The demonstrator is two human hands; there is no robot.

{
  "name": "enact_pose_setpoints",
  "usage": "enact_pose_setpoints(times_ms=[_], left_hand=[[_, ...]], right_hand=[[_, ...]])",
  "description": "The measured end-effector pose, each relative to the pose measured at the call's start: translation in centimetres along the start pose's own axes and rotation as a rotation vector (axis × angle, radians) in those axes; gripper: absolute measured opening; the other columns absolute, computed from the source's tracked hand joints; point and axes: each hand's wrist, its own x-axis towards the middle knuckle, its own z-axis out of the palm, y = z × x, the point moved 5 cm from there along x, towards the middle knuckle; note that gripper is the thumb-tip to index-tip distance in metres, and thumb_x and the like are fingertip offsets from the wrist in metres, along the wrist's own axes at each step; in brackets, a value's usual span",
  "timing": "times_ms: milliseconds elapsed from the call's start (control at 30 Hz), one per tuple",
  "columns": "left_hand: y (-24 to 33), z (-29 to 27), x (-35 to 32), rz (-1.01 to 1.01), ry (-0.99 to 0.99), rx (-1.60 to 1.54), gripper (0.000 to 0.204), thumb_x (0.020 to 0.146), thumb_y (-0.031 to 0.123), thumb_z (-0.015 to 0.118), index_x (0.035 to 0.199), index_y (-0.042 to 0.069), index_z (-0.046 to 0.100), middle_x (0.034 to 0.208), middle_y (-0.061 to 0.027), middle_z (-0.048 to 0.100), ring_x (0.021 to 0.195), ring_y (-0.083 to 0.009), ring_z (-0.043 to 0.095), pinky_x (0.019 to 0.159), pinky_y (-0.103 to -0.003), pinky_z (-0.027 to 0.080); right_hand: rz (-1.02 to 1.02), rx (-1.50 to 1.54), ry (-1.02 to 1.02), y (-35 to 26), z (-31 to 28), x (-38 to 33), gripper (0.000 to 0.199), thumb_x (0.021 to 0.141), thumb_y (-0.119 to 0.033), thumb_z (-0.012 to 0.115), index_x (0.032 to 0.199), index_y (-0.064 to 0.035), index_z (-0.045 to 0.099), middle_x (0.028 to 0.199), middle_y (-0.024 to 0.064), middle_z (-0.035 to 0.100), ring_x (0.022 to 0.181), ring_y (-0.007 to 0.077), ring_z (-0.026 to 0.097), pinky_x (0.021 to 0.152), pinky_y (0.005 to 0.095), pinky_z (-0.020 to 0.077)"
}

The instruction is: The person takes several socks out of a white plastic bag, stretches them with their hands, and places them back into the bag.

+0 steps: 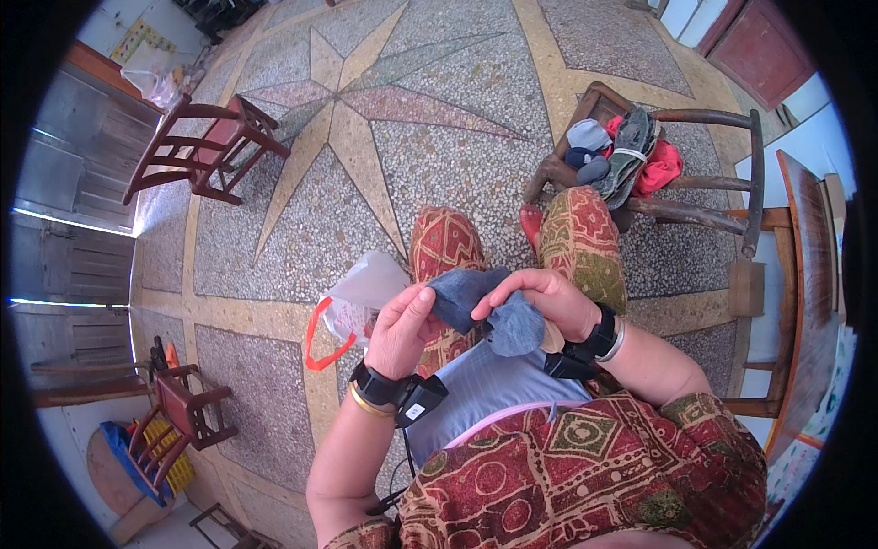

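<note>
- Speckled grey floor (219,265), divided by tan bands (242,314), a pale, pink and greenish star (337,96) inlaid
- Grey plank doors (78,261) at left, daylight in thin slits (69,302)
- Two red-brown chairs (219,140) near them
- Worn wooden armchair (704,116) at right
- Brown table (809,284) at far right
- White wall (809,99), dark red panel (759,55), upper right
</note>
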Motion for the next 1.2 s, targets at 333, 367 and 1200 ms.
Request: enact_pose_setpoints(times_ms=[333,367,1200], left_hand=[[-0.1,0.3,-0.1,-0.045,0.01,-0.155,0.027,0.096,0.021,0.041,0.112,0.001,0.051,0.109,-0.0104,0.058,0.1,-0.0216,0.058,0.089,-0.038,0.047],[-0.2,0.2,-0.2,-0.053,0.015,-0.155,0.026,0.096,0.021,0.042,0.11,0.001,0.052,0.109,-0.0102,0.059,0.099,-0.0206,0.058,0.088,-0.036,0.047],[4.8,5.5,-5.3,1.139,-0.096,1.235,0.034,0.046,0.004,0.068,0.075,0.009,0.05,0.083,-0.0054,0.057,0.073,-0.0249,0.056,0.063,-0.036,0.045]], right_hand=[[0.147,0.333,0.004,1.3,-1.2,-0.6,0.023,0.093,-0.016,0.046,0.111,-0.0026,0.052,0.092,0.0096,0.062,0.077,0.0128,0.061,0.068,0.0226,0.0492],[0.147,0.353,-0.009,1.2,-1.1,-0.6,0.024,0.093,-0.016,0.047,0.112,-0.0029,0.051,0.091,0.0094,0.062,0.075,0.0123,0.061,0.067,0.0222,0.0489],[-0.724,-0.941,-0.081,-5.6,2.6,-4.1,0.03,0.066,0.001,0.067,0.094,-0.0101,0.063,0.091,0.0106,0.056,0.068,0.0249,0.057,0.058,0.0306,0.0447]])
